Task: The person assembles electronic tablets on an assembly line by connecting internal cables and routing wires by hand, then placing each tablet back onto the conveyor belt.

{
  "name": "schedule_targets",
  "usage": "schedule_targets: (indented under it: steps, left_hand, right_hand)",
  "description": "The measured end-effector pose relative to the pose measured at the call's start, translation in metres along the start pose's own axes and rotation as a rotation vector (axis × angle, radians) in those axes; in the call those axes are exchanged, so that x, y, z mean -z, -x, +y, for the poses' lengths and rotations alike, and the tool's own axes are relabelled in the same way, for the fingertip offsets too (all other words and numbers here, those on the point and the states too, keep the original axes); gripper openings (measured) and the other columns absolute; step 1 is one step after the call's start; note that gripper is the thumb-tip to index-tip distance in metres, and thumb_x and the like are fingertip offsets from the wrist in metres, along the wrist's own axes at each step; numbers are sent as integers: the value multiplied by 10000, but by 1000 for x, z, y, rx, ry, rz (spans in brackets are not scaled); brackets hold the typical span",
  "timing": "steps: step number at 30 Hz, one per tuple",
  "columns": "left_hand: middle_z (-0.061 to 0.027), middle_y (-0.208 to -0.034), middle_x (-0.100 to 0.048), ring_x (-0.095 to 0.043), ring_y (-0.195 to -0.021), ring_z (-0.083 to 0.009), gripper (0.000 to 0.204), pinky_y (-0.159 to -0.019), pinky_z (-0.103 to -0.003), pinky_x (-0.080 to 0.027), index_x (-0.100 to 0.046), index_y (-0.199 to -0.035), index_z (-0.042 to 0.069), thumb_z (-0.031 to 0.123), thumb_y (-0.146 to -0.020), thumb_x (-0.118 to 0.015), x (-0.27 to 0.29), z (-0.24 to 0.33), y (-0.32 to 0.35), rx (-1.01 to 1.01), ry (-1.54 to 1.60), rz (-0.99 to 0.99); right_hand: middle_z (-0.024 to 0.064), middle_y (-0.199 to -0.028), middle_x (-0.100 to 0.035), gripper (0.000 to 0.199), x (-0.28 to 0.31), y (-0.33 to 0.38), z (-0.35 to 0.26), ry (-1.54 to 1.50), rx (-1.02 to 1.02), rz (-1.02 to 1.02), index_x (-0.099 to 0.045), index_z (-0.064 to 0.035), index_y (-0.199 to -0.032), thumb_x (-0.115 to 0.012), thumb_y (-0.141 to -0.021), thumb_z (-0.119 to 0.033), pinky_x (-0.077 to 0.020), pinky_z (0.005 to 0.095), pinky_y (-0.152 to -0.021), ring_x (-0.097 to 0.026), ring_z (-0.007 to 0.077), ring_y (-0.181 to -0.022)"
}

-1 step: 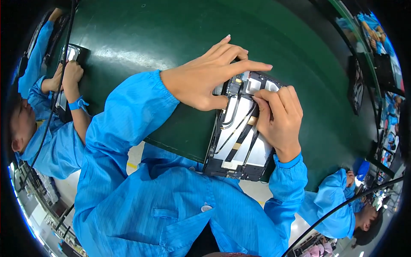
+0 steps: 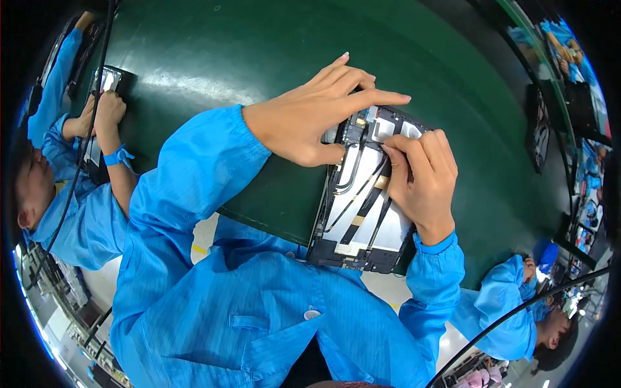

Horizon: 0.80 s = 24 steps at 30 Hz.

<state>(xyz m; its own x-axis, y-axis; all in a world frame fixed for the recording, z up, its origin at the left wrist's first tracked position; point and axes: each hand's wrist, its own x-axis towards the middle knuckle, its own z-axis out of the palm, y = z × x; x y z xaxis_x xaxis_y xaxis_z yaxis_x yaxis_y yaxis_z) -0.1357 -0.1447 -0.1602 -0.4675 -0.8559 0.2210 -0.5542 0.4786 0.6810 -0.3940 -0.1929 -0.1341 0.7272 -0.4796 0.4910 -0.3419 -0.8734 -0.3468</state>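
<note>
An opened tablet lies in front of me with its insides bare: silver battery plates, a dark circuit board at the far end and thin black cables running lengthwise. A wide black ribbon cable with gold patches crosses the silver area. My left hand has its fingers spread, thumb at the tablet's left edge and forefinger stretched over the far edge. Over the right side of the board, my right hand pinches with thumb and forefinger. What lies between those fingertips is too small to tell.
The tablet rests on a green work table, its near end at the curved edge. At left, a co-worker's hands are on another device. Another person sits at lower right. A dark panel stands at the right.
</note>
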Motion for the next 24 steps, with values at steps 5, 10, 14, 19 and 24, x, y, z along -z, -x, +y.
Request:
schedule_targets:
  steps: [5, 10, 14, 19, 24]
  left_hand:
    - [-234, -1524, -524, -393, -1551, -466, 1177, -1372, -706, -59, -358, -1729, 199, 63, -632, -762, -2, 1, 4, -21, -18, 36]
    - [-246, -1520, -527, -401, -1549, -465, 1171, -1368, -711, -85, -357, -1728, 192, 78, -641, -777, -1, 0, 3, -25, -52, 31]
    - [-251, -1516, -523, -421, -1531, -473, 1171, -1359, -722, -110, -359, -1726, 178, 90, -640, -787, -3, 0, 3, -24, -79, 40]
    - [-253, -1514, -523, -422, -1530, -480, 1174, -1357, -723, -117, -359, -1725, 173, 92, -633, -783, -3, -2, 3, -39, -76, 48]
    - [-263, -1531, -512, -400, -1546, -491, 1179, -1360, -717, -110, -371, -1717, 167, 93, -612, -774, -6, -7, 4, -34, -70, 46]
  right_hand:
    - [89, -819, -528, 187, -2, 2, -1, -6, -12, -11, -744, -38, -954, -836, -805, 28, -460, 416, -663, -542, 291, -752]
    - [93, -824, -542, 197, -4, 3, 1, -24, -27, 9, -741, -33, -953, -838, -799, 41, -458, 410, -658, -550, 289, -757]
    - [99, -828, -554, 198, -4, 1, 0, -39, -41, 19, -739, -30, -955, -838, -803, 49, -461, 406, -660, -558, 292, -764]
    - [98, -835, -561, 195, -6, 2, 1, -34, -56, 20, -739, -30, -960, -839, -810, 44, -469, 407, -669, -566, 288, -772]
    - [98, -845, -570, 196, -9, 2, 2, -43, -69, 12, -739, -27, -966, -841, -814, 42, -474, 404, -679, -577, 286, -786]
